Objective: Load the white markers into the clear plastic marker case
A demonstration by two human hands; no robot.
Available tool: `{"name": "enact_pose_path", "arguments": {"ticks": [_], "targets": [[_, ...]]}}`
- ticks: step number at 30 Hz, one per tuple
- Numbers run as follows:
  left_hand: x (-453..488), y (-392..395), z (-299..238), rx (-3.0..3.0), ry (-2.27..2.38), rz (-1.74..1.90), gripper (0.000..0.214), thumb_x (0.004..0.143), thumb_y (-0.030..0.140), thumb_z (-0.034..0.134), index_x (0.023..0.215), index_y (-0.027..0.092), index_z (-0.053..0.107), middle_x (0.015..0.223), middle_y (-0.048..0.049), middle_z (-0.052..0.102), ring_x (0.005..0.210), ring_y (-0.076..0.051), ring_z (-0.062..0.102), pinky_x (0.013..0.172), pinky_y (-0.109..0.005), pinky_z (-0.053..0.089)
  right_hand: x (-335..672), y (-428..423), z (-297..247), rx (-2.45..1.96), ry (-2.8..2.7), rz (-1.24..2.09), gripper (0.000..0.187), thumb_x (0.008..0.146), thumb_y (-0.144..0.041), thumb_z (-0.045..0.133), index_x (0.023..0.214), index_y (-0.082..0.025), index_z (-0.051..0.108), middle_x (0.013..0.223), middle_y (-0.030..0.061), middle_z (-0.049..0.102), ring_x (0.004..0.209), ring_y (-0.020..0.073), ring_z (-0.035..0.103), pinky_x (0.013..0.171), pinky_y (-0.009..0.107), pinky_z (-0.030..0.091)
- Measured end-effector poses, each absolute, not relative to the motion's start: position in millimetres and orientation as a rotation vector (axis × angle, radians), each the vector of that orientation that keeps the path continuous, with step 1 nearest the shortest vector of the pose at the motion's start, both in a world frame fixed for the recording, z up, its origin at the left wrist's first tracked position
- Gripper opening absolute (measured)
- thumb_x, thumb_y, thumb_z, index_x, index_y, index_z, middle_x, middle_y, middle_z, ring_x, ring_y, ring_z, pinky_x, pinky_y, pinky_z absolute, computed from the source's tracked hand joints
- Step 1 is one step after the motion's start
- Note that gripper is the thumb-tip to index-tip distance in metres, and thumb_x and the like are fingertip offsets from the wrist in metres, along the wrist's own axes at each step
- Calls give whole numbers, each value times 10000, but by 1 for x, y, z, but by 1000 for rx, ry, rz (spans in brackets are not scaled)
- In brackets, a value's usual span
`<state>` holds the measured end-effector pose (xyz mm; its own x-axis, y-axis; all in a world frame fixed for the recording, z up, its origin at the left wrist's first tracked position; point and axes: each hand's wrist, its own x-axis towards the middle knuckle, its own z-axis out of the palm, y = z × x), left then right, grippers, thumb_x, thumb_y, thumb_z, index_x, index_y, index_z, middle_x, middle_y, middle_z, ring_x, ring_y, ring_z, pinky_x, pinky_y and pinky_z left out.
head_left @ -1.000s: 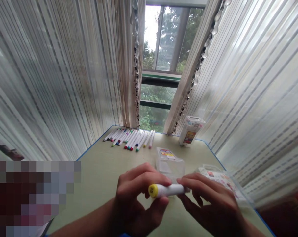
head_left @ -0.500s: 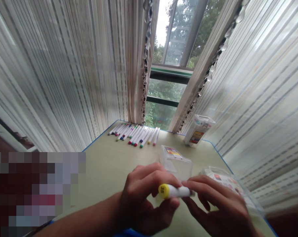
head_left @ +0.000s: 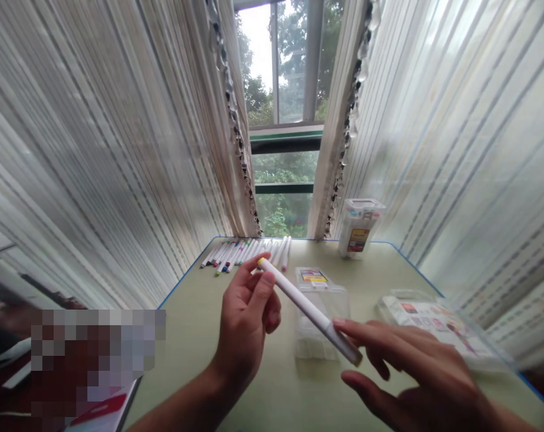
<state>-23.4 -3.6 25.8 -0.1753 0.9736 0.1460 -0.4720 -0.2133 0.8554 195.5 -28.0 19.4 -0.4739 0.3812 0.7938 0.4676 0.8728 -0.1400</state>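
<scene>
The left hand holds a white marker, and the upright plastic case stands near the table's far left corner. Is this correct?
Not entirely: in the head view, the upright plastic case stands near the table's far right corner. The left hand does hold a white marker.

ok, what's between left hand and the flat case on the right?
Head view: clear box on the table, white marker slanting in front of it, part of the right hand.

Near-left tabletop is free; the marker obstructs the clear case.
</scene>
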Motion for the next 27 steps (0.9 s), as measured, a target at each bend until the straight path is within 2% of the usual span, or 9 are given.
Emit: {"name": "enact_pose_path", "arguments": {"ticks": [5,10,13,18,21,24,27], "targets": [[-29,6,32,535,799,1572,400,769,230,918,1101,104,733,810,25,637,466,6,401,397,-109,332,194,-30,25,-627,-2116,-70,287,1037,-208,596,1319,-162,619,824,35,805,513,112,667,561,196,599],[-30,9,36,445,822,1524,222,868,156,812,1068,97,736,776,39,606,440,5,354,364,-114,314,195,-32,24,-615,-2101,-37,328,979,-142,631,1306,-171,638,838,36,811,507,115,657,565,201,595],[-30,8,38,416,841,1507,125,948,140,720,1063,94,739,777,30,608,436,2,353,361,-115,326,193,-32,24,-618,-2091,-39,287,980,-146,625,1263,-173,662,814,35,801,511,121,665,582,207,601],[-28,5,40,392,882,1494,159,1036,133,597,1095,74,732,783,32,606,426,4,369,363,-117,349,191,-32,25,-637,-2092,-43,246,1027,-181,590,1266,-153,644,862,52,815,540,114,689,621,198,609],[-27,3,38,473,873,1526,142,979,156,696,1096,79,719,781,44,594,433,5,387,364,-111,347,193,-33,24,-636,-2086,-21,257,1069,-248,571,1306,-155,604,877,44,814,543,100,686,619,191,604],[-27,1,35,588,852,1573,332,832,232,878,1085,100,708,750,68,563,450,6,403,376,-98,346,196,-35,21,-633,-2068,6,309,1079,-311,587,1354,-172,571,887,35,811,530,94,679,614,194,603],[-26,-1,34,657,860,1580,443,721,303,967,1012,130,681,705,91,533,448,0,397,377,-103,333,196,-35,19,-646,-2039,35,348,1064,-318,625,1384,-199,561,887,26,807,518,99,675,601,206,604]]}}
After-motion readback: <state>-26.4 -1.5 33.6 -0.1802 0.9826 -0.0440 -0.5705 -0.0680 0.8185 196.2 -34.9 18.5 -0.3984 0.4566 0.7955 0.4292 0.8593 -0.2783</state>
